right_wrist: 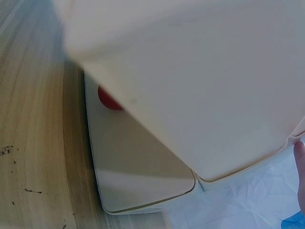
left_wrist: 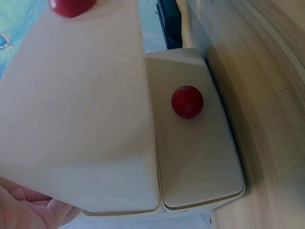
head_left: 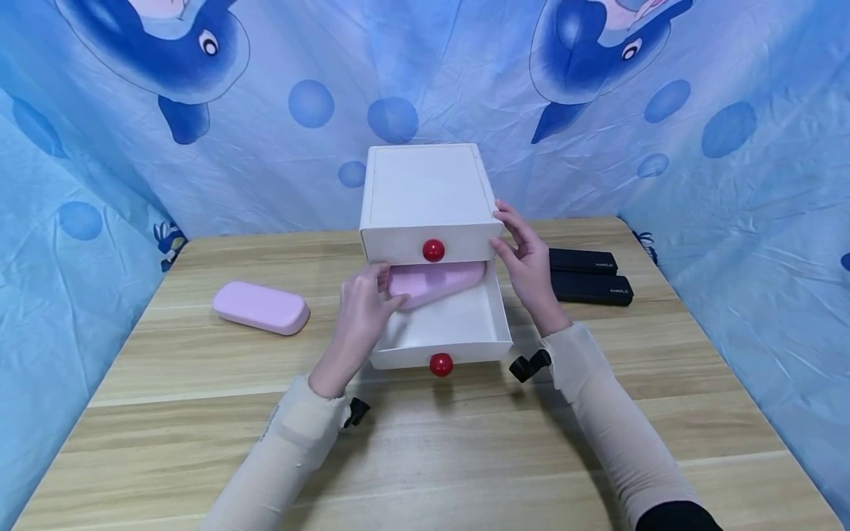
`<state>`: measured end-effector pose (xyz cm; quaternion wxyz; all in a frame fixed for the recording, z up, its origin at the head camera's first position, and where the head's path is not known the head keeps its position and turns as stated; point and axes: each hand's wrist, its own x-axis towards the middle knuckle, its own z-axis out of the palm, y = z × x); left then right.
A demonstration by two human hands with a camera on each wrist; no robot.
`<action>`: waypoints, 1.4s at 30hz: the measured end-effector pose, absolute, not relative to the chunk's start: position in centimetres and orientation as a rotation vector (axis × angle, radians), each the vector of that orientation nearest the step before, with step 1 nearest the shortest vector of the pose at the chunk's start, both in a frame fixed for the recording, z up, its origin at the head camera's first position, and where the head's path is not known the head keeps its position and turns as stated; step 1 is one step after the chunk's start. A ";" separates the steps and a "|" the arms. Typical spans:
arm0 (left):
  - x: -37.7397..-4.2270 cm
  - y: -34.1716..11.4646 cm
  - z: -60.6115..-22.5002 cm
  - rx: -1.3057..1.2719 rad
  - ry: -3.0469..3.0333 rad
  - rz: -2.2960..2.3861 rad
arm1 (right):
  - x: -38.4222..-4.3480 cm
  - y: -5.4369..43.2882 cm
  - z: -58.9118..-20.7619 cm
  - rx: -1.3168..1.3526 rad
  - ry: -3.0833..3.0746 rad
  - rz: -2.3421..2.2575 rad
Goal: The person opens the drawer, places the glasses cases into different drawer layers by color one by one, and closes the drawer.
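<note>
A white drawer cabinet [head_left: 425, 184] with red knobs stands at the back middle of the table. Its middle drawer [head_left: 451, 324] is pulled out, and a pink glasses case [head_left: 434, 282] lies tilted at the back of it, partly hidden under the top drawer. My left hand [head_left: 364, 306] reaches over the drawer's left wall and pinches the case's left end between thumb and fingers. On the other side, my right hand [head_left: 527, 269] touches the cabinet's right front corner with thumb and fingertips. Lower down, the bottom drawer [left_wrist: 195, 148] is closed, its red knob facing out.
Another pink glasses case [head_left: 261, 307] lies on the table to the left. Two slim black cases [head_left: 591, 287] with small white lettering lie to the right of the cabinet. Behind the table hangs a blue curtain [head_left: 265, 162] with whale pictures.
</note>
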<state>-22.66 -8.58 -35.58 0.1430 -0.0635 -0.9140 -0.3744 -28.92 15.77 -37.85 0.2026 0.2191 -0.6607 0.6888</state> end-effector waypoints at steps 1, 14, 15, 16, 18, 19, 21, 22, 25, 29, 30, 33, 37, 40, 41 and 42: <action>-22.7 -8.6 -35.5 -0.184 -2.636 -1.098 | -28.9 15.8 -37.9 0.612 -1.844 1.925; -22.9 -9.8 -35.2 -0.229 -2.538 -1.613 | -28.9 15.7 -37.8 0.595 -1.843 1.930; -22.9 -9.9 -35.1 -0.229 -2.532 -1.651 | -28.9 15.7 -37.8 0.593 -1.843 1.932; -22.9 -10.0 -35.1 -0.229 -2.523 -1.685 | -28.9 15.7 -37.8 0.591 -1.843 1.934; -22.9 -10.2 -35.0 -0.217 -2.513 -1.746 | -28.8 15.7 -37.8 0.591 -1.843 1.930; -22.9 -10.3 -34.9 -0.210 -2.507 -1.772 | -28.8 15.7 -37.8 0.591 -1.844 1.929; -22.8 -10.5 -34.8 -0.196 -2.495 -1.822 | -28.8 15.7 -37.7 0.592 -1.844 1.931; -22.7 -10.6 -34.8 -0.193 -2.490 -1.840 | -28.8 15.6 -37.7 0.592 -1.844 1.930; -22.6 -11.0 -34.6 -0.177 -2.476 -1.887 | -28.8 15.6 -37.7 0.594 -1.844 1.931; -22.5 -11.5 -34.5 -0.181 -2.454 -1.914 | -28.8 15.6 -37.7 0.595 -1.845 1.932; -22.4 -11.7 -34.6 -0.191 -2.449 -1.911 | -28.8 15.6 -37.7 0.595 -1.846 1.931; -22.4 -12.1 -34.6 -0.207 -2.442 -1.890 | -28.7 15.5 -37.7 0.596 -1.847 1.927; -22.1 -12.7 -34.6 -0.208 -2.463 -1.848 | -28.6 15.6 -37.7 0.598 -1.846 1.925; -22.0 -13.2 -34.5 -0.187 -2.481 -1.827 | -28.6 15.5 -37.7 0.595 -1.848 1.926; -22.0 -13.4 -34.5 -0.181 -2.482 -1.820 | -28.6 15.5 -37.7 0.595 -1.848 1.929; -21.9 -13.6 -34.5 -0.174 -2.483 -1.814 | -28.6 15.5 -37.7 0.595 -1.850 1.928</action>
